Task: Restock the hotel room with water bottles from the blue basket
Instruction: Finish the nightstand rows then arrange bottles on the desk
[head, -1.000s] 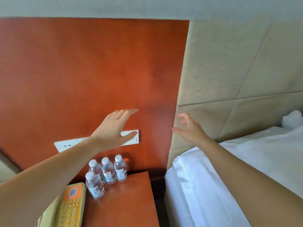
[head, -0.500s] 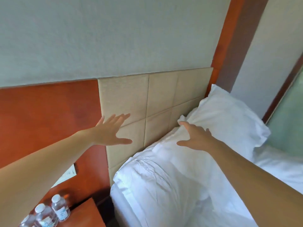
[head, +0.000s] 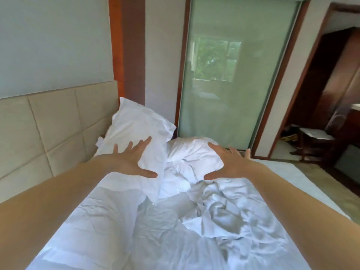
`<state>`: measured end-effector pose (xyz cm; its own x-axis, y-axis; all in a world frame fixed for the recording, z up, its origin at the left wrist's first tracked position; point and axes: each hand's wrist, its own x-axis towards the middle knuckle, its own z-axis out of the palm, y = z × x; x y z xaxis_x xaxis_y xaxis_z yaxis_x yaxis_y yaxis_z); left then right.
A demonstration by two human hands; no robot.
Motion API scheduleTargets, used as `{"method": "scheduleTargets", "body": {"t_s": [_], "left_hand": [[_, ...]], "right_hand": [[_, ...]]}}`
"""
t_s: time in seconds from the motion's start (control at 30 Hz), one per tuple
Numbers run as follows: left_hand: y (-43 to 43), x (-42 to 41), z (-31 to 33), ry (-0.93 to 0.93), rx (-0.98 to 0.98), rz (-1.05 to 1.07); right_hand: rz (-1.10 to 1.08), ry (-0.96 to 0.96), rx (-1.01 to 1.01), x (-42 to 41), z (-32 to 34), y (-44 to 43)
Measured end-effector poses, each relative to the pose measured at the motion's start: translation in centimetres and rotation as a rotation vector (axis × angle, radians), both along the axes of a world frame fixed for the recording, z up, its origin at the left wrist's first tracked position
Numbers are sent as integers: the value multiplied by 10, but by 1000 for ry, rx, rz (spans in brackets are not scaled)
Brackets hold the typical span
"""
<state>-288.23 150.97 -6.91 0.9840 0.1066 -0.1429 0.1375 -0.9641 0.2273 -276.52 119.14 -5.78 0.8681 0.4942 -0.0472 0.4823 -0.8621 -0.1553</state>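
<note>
No water bottle and no blue basket appear in the head view. My left hand (head: pixel 130 160) is stretched out over the bed with fingers spread, holding nothing. My right hand (head: pixel 228 162) is stretched out beside it, fingers also spread and empty. Both hands hover in the air above the white bedding, palms facing down and forward.
A bed with rumpled white sheets (head: pixel 175 221) fills the foreground. Two white pillows (head: pixel 136 129) lie against a beige padded headboard (head: pixel 48 121). Behind stands a frosted glass panel (head: pixel 229 78). A chair (head: pixel 313 141) stands in a dark doorway at the right.
The view has swung right, away from the nightstand with its bottles and phone, over to the bed. Both hands stayed raised and empty, and their fingers spread wider.
</note>
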Motion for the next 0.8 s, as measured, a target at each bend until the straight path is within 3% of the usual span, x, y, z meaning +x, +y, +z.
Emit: {"method": "scheduleTargets", "body": {"t_s": [0.43,0.8], "left_hand": [[-316,105,40,-33,-41,-533],[-545,147,56,-53,-23,-825]], "right_hand": [[-536,-21,-98,-64,30,-342],[-695,-34,-132,-91,43,-518]]}}
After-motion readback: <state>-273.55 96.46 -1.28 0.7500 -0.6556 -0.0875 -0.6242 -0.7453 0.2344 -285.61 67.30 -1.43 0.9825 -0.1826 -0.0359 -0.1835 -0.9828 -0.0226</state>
